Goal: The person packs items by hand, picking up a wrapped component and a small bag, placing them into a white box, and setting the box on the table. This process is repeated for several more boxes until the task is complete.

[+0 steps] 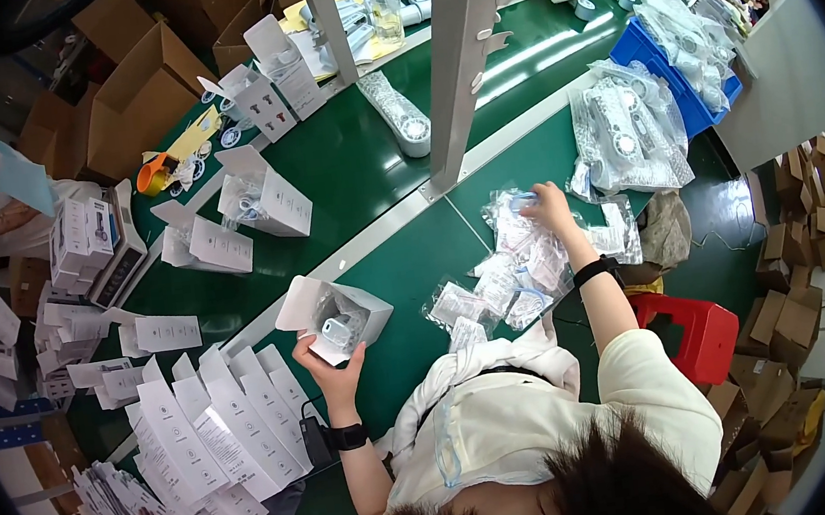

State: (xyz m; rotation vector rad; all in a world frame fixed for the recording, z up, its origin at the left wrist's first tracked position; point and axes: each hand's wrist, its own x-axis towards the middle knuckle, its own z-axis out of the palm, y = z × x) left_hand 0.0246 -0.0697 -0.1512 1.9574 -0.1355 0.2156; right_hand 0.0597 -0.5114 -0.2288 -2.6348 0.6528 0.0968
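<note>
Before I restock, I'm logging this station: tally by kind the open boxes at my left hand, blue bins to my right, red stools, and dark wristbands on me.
Open white box at your left hand: 1
Blue bin: 1
Red stool: 1
Dark wristbands: 2
Total: 5

An open white box [368,312] sits left of heaped clear packets [543,256].

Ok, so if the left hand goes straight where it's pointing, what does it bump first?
The open white box, right in front of the left hand; they seem to be touching, though depth is hard to judge.
</note>
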